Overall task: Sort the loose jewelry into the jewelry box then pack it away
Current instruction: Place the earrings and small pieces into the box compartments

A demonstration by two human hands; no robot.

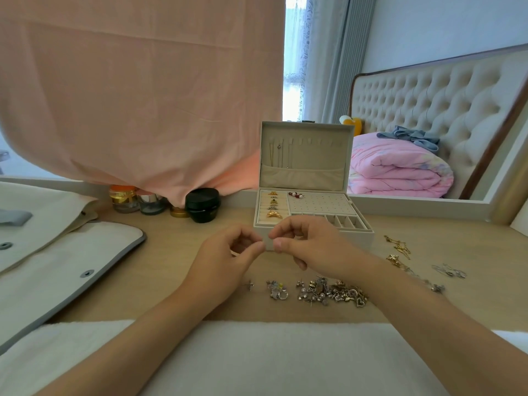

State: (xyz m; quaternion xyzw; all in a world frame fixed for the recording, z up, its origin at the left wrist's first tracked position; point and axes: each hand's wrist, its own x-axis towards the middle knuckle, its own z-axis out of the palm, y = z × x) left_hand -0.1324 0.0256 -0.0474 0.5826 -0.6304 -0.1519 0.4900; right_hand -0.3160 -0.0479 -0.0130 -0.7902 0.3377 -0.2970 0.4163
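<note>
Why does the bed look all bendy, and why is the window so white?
Head view: the wide-angle lens curves the headboard near the edge; daylight blows the window out to white; the jewelry pile looks soft, its small pieces hard to tell apart.

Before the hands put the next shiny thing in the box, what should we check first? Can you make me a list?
1. Is the jewelry box lid up? Ok.
2. Are there free holes in the earring panel? Ok, only a red and pearl piece sits at its back left corner.
3. Is a piece held between the left hand and right hand? Cannot tell: the fingertips meet, but anything there is too small to see.
4. Are the small compartments free? Ok, those in view look empty.
5. Is everything sorted? Not ok, a loose pile lies on the table.
</note>
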